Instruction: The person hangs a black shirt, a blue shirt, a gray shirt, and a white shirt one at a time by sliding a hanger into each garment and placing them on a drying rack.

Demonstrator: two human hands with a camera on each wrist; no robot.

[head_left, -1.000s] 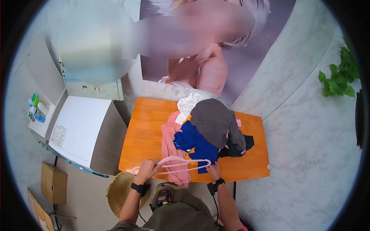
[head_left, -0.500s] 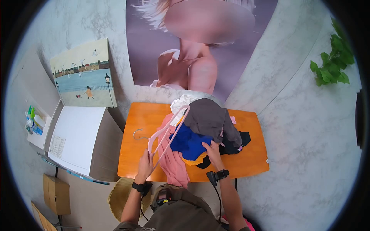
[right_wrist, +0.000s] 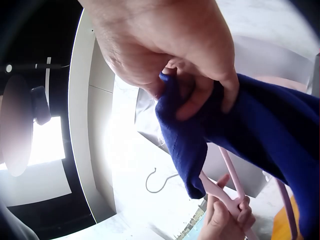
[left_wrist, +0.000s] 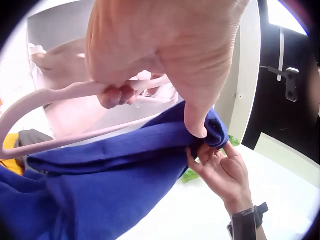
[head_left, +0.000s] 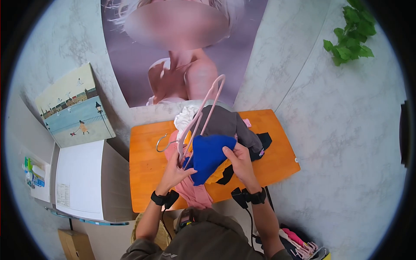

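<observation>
poster [head_left: 186,60] hung on wall [head_left: 273,56] | painting [head_left: 76,108] stood at back of cabinet [head_left: 80,173] | bottles [head_left: 34,173] sat beside cabinet | leaves [head_left: 356,32] hung at right | box [head_left: 76,245] sat lower left

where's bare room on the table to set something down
Bare: the left end of the table, up to the pink garment, and right end, past the black garment. Crowded: the middle, with piled clothes and held hanger.

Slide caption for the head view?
Left hand gripping a pink hanger, right hand pinching a blue garment, over piled clothes.
</observation>
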